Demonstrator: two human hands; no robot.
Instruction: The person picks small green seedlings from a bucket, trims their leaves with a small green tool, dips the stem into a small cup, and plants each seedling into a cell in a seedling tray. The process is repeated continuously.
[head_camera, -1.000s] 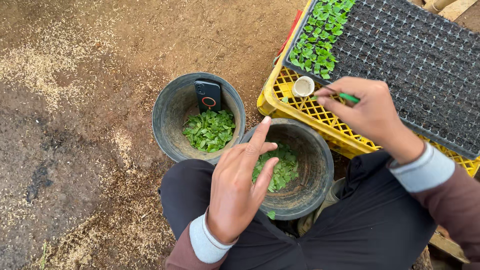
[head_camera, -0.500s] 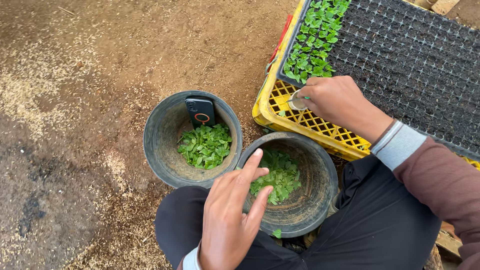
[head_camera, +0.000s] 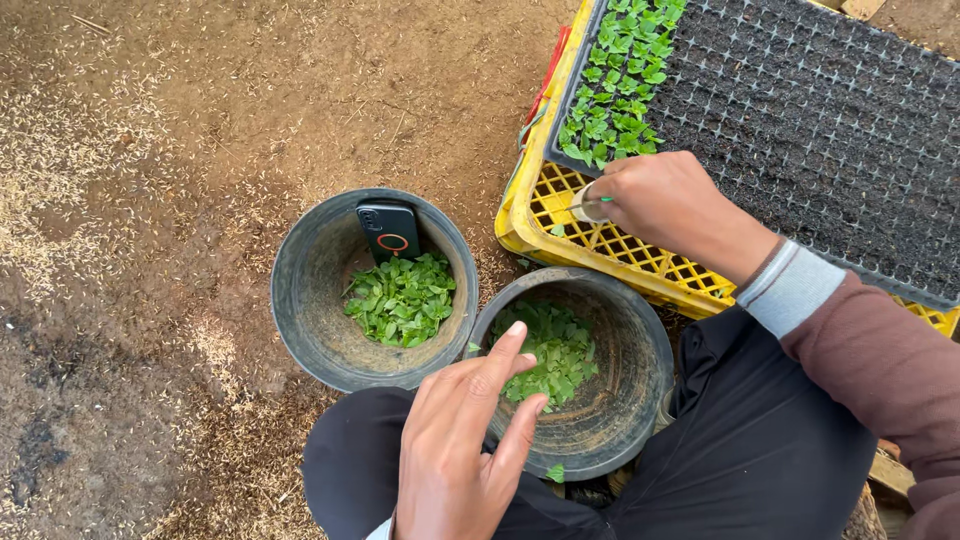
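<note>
Bare dirt floor (head_camera: 150, 200) strewn with husks on the left. Left pot (head_camera: 372, 290), dark plastic: a loose heap of green seedlings (head_camera: 400, 298) on its bottom, and a black phone (head_camera: 388, 230) leaning against the far wall.

Left hand (head_camera: 455, 450) hangs open, fingers spread, over the near rim of the right pot (head_camera: 575, 370). It holds nothing; fingertips are just above that pot's own pile of seedlings.

Right of the pots, a yellow crate (head_camera: 600, 240) carries a black plug tray (head_camera: 800, 130) filled with dark soil. Only the tray's left strip is planted (head_camera: 620, 80), a few columns of small green plants. The rest, by far the larger part, is bare cells. Judged from this, planting is at an early stage, with plenty of stock left in both pots.

Right hand (head_camera: 660, 205) is closed over the tray's near-left corner, gripping a small pale tool (head_camera: 590, 205) with a green handle; its working end is hidden.
</note>
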